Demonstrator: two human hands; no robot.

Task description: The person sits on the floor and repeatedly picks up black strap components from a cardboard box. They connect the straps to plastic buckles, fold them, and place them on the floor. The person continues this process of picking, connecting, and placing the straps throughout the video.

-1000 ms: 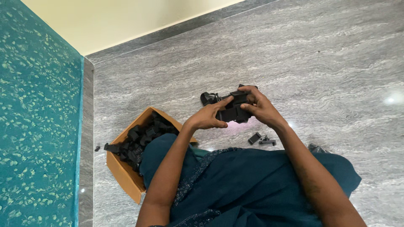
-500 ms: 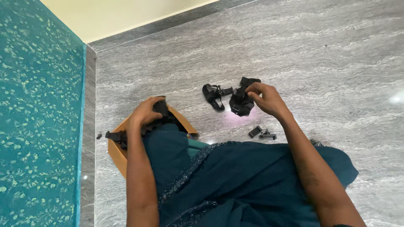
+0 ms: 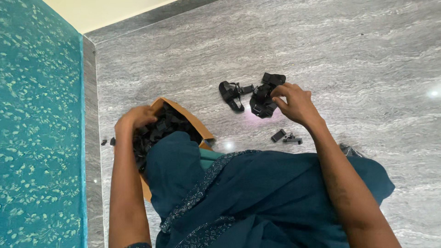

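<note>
My right hand (image 3: 295, 103) grips a black strap assembly with a buckle (image 3: 262, 102) and holds it down on the grey marble floor. A second black strap piece (image 3: 232, 93) lies just left of it. My left hand (image 3: 134, 117) reaches into a brown cardboard box (image 3: 205, 133) filled with several black plastic parts (image 3: 161, 129); its fingers are curled among them, and I cannot tell whether it holds one. My knee in dark teal cloth (image 3: 257, 193) covers the box's near side.
Two small black clips (image 3: 285, 137) lie on the floor near my right wrist. Two tiny black bits (image 3: 108, 142) sit left of the box. A teal patterned surface (image 3: 39, 128) runs along the left. A cream wall stands at the top left.
My left hand let go of the strap assembly and moved left and down into the box. My right hand lowered the assembly to the floor.
</note>
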